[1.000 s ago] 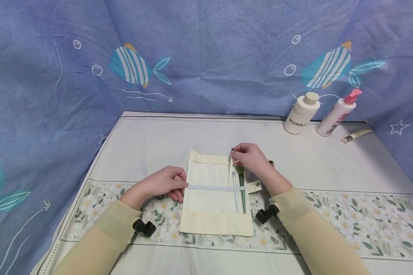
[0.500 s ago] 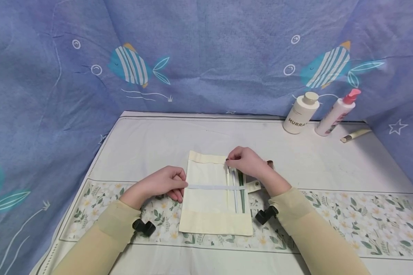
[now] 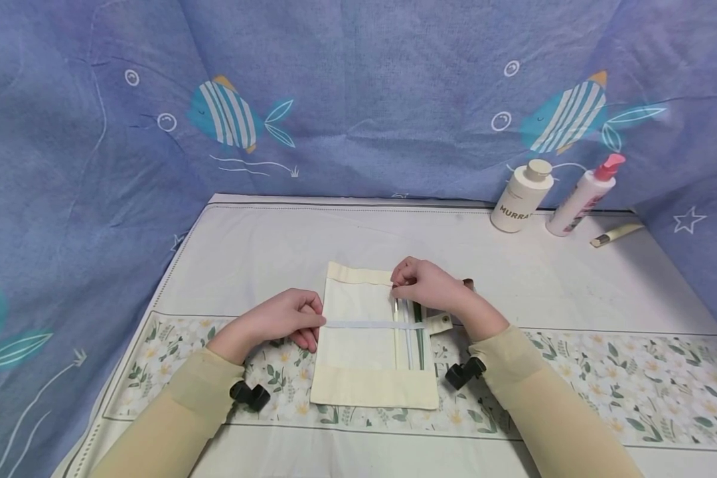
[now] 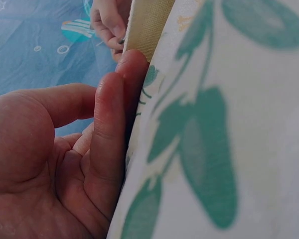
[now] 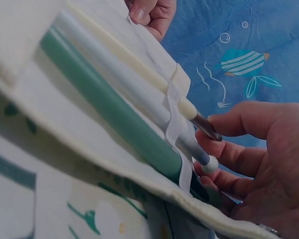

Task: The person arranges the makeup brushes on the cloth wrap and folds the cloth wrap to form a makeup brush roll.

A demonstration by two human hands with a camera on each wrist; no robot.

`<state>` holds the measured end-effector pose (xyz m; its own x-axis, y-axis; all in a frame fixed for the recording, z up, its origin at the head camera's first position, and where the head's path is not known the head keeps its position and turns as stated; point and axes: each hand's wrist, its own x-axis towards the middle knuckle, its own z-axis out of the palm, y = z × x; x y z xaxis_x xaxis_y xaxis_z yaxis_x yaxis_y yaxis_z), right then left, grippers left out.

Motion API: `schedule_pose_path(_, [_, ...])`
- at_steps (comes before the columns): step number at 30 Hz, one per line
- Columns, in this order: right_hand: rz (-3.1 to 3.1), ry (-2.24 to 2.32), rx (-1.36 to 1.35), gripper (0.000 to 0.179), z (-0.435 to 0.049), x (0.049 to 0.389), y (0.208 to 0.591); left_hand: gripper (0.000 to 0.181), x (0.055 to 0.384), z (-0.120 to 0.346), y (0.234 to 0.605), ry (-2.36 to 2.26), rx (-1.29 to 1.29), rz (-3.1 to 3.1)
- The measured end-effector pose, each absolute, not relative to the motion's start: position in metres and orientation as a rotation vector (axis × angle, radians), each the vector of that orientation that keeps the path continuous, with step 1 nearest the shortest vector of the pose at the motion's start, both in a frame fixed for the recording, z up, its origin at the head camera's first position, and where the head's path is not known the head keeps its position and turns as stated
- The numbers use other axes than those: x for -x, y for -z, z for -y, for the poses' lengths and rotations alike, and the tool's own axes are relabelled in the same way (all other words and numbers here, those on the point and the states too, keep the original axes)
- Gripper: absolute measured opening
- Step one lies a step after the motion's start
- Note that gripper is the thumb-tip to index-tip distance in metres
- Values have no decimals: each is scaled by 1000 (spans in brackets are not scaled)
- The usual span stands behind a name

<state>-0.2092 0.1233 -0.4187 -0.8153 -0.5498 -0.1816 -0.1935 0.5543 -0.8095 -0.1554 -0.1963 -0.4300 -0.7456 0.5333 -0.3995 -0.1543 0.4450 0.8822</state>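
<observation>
A cream fabric brush roll (image 3: 358, 352) lies unfolded on the table, with a pale elastic band (image 3: 355, 324) across its middle. At the roll's left edge, by the band's end, my left hand (image 3: 283, 315) pinches the fabric. My right hand (image 3: 427, 285) is over the upper right part. In the right wrist view, its thumb and finger pinch the dark end of a cream-handled brush (image 5: 129, 57), which passes under the band. Beside it lie a pale blue brush (image 5: 124, 82) with a white tip and a green brush (image 5: 109, 112), both also under the band.
Behind my right forearm shows a brown tip (image 3: 469, 283). At the back right stand a white bottle (image 3: 516, 202) and a pink-topped pump bottle (image 3: 582, 202), with a short cream stick-like piece (image 3: 618, 234) beside them. A snap tab (image 3: 439, 323) sticks out from the roll's right edge.
My right hand has moved left and toward me, and the cream-handled brush has gone down under the band toward the roll's lower pocket. My left hand has stayed in place.
</observation>
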Motion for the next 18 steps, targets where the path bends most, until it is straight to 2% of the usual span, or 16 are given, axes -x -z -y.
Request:
schedule_pose_path(3, [-2377, 1151, 625, 33, -124, 209, 419, 15, 155, 196, 430, -1338, -325, -2038])
schedule_pose_path(8, [-2390, 1110, 649, 19, -125, 209, 418, 14, 156, 195, 430, -1336, -333, -2034])
schedule_pose_path(18, [-2420, 1053, 695, 7, -124, 209, 420, 14, 156, 196, 431, -1329, -320, -2043])
